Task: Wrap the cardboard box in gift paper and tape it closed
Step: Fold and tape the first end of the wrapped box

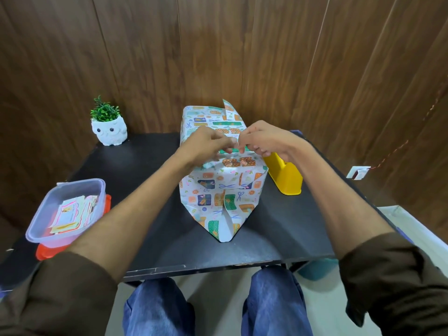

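Observation:
The box [219, 187] stands on the black table [150, 185], covered in white gift paper with colourful prints. Its near end is folded into a pointed flap [224, 226] that lies on the table. A loose corner of paper [228, 107] sticks up at the far end. My left hand [206, 144] and my right hand [261, 139] meet above the top of the box, fingertips almost touching. Both pinch something small between them, too small to tell whether it is tape or a paper edge.
A yellow tape dispenser [286, 175] stands just right of the box. A clear plastic tub [65, 209] with cards sits on an orange lid at the table's left front. A white owl pot [109, 132] with a green plant stands at the back left. Wooden wall panels rise behind.

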